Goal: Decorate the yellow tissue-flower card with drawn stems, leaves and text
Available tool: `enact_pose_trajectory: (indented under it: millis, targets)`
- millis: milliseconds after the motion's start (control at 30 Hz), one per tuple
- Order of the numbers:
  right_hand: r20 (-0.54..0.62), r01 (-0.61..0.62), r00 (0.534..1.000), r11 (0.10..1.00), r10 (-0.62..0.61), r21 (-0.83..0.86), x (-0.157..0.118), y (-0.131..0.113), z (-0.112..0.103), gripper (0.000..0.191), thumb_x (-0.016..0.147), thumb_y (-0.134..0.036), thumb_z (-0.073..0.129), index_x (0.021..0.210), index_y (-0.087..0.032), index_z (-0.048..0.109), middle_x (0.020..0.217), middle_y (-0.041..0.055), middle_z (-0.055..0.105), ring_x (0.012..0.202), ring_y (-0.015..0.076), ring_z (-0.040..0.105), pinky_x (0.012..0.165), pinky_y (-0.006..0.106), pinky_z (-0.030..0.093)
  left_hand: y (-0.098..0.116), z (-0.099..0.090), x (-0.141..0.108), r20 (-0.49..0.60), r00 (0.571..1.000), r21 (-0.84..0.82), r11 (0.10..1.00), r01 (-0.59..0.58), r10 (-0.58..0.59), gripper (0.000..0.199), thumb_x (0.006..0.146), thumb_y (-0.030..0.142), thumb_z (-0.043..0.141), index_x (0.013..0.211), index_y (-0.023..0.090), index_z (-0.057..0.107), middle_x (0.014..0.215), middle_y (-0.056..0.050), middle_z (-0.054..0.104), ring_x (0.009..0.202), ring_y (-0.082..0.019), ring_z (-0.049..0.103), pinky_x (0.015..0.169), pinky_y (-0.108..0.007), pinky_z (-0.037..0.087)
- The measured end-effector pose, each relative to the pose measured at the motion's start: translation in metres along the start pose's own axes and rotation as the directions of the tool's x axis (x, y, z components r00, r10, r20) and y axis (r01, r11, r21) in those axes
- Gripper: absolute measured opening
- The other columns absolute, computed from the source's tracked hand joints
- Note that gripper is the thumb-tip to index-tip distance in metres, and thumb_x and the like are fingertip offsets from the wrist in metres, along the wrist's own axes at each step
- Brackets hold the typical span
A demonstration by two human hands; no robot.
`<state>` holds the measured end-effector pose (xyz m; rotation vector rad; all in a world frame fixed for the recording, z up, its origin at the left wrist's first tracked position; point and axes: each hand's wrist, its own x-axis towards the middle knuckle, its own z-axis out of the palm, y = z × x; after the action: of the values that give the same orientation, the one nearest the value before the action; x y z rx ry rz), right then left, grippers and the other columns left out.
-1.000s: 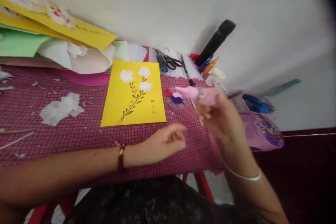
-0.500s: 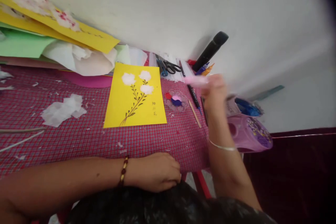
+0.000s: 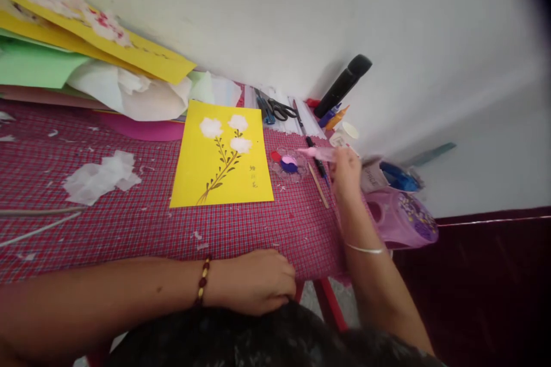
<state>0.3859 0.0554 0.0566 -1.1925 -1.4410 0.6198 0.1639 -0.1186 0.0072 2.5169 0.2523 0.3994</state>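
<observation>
My right hand (image 3: 346,175) is closed around a pink paint tube (image 3: 323,153), whose pointed tip faces left towards the small clear palette (image 3: 289,164) with red, pink and blue paint in it. Left of the palette lies a yellow sheet (image 3: 224,183) with three white flowers on painted stems and some handwriting. My left hand (image 3: 253,282) rests at the near edge of the table against dark clothing, its fingers curled in and partly hidden. I see nothing held in it.
A wooden stick (image 3: 318,185), a dark pen (image 3: 316,157) and scissors (image 3: 282,109) lie near the palette. White paper pieces (image 3: 101,178) are on the checked cloth (image 3: 146,235). A black microphone-like object (image 3: 343,86) leans on the wall; a pink basket (image 3: 387,223) stands right.
My right hand has come down and nearer with the paint tube, bringing its tip close to the palette's right side. My left hand has stayed in place.
</observation>
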Motion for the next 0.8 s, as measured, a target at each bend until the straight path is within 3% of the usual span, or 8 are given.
enact_pose_trajectory:
  millis: [67, 200, 267, 300, 400, 567, 667, 800]
  targets:
    - [-0.185, -0.030, 0.982, 0.996, 0.045, 0.078, 0.006, -0.016, -0.008, 0.036, 0.086, -0.055, 0.062, 0.069, -0.028, 0.045, 0.049, -0.0089, 0.035, 0.042, 0.0100, 0.026, 0.042, 0.028, 0.017, 0.000, 0.000, 0.000, 0.011, 1.000, 0.000, 1.000, 0.000, 0.000, 0.004, 0.088, 0.016, 0.066, 0.089, 0.016, 0.069, 0.087, -0.002, 0.070, 0.083, -0.018, 0.064, 0.079, -0.033, 0.049]
    - [-0.165, 0.079, 0.986, 0.961, -0.036, 0.264, 0.022, -0.038, -0.026, 0.023, 0.085, -0.047, 0.062, 0.079, -0.025, 0.058, 0.048, -0.0090, 0.039, 0.039, 0.0085, 0.029, 0.040, 0.026, 0.019, -0.001, -0.001, 0.001, 0.015, 1.000, -0.003, 1.000, 0.002, -0.002, 0.004, 0.088, 0.017, 0.066, 0.090, 0.016, 0.069, 0.087, -0.002, 0.071, 0.083, -0.018, 0.064, 0.080, -0.032, 0.049]
    - [-0.124, -0.145, 0.970, 0.910, 0.208, 0.389, 0.017, -0.025, -0.024, 0.022, 0.083, -0.045, 0.063, 0.078, -0.026, 0.054, 0.049, -0.0089, 0.042, 0.039, 0.0081, 0.033, 0.040, 0.023, 0.022, -0.001, -0.001, 0.001, 0.008, 1.000, -0.002, 1.000, -0.009, 0.009, 0.004, 0.089, 0.017, 0.066, 0.090, 0.016, 0.069, 0.087, -0.002, 0.071, 0.084, -0.018, 0.064, 0.080, -0.032, 0.049]
    - [-0.078, -0.333, 0.918, 0.862, 0.389, 0.383, 0.012, -0.014, -0.020, 0.023, 0.079, -0.040, 0.068, 0.072, -0.025, 0.052, 0.048, -0.0087, 0.043, 0.039, 0.0073, 0.034, 0.039, 0.022, 0.022, -0.001, -0.001, 0.001, 0.001, 1.000, 0.001, 1.000, -0.012, 0.012, 0.004, 0.089, 0.017, 0.066, 0.090, 0.016, 0.069, 0.087, -0.002, 0.071, 0.083, -0.018, 0.064, 0.080, -0.031, 0.049]
    - [0.071, -0.538, 0.825, 0.741, 0.560, 0.402, -0.011, 0.017, -0.010, 0.021, 0.078, -0.040, 0.068, 0.073, -0.022, 0.058, 0.059, -0.0020, 0.059, 0.044, 0.0082, 0.044, 0.038, 0.020, 0.031, -0.001, 0.000, 0.000, -0.017, 1.000, 0.010, 1.000, -0.019, 0.020, 0.002, 0.088, 0.017, 0.067, 0.089, 0.017, 0.069, 0.085, -0.002, 0.070, 0.081, -0.017, 0.064, 0.078, -0.031, 0.049]
    - [0.277, -0.511, 0.858, 0.668, 0.433, 0.540, -0.037, 0.011, -0.012, 0.024, 0.080, -0.040, 0.071, 0.101, -0.030, 0.067, 0.105, -0.0007, 0.073, 0.089, 0.0151, 0.070, 0.074, 0.031, 0.060, -0.001, 0.002, -0.002, -0.026, 0.999, 0.002, 1.000, -0.023, 0.023, 0.003, 0.089, 0.018, 0.066, 0.087, 0.017, 0.067, 0.085, -0.001, 0.069, 0.081, -0.017, 0.062, 0.080, -0.032, 0.048]
    - [0.281, -0.415, 0.908, 0.753, 0.310, 0.510, -0.050, -0.005, -0.014, 0.028, 0.073, -0.030, 0.077, 0.098, -0.031, 0.065, 0.107, -0.0022, 0.074, 0.101, 0.0170, 0.070, 0.097, 0.037, 0.057, -0.002, 0.003, -0.002, -0.025, 1.000, -0.005, 1.000, -0.011, 0.011, 0.001, 0.090, 0.017, 0.065, 0.090, 0.018, 0.066, 0.087, -0.001, 0.069, 0.083, -0.017, 0.062, 0.081, -0.032, 0.047]
    - [0.218, -0.309, 0.947, 0.854, 0.236, 0.418, -0.076, -0.012, -0.018, 0.043, 0.067, -0.021, 0.079, 0.103, -0.032, 0.061, 0.100, -0.0034, 0.073, 0.100, 0.0165, 0.070, 0.097, 0.036, 0.055, -0.002, 0.004, -0.004, -0.030, 0.999, -0.004, 1.000, -0.022, 0.022, 0.006, 0.091, 0.015, 0.060, 0.088, 0.019, 0.064, 0.084, -0.001, 0.068, 0.081, -0.018, 0.059, 0.079, -0.032, 0.046]
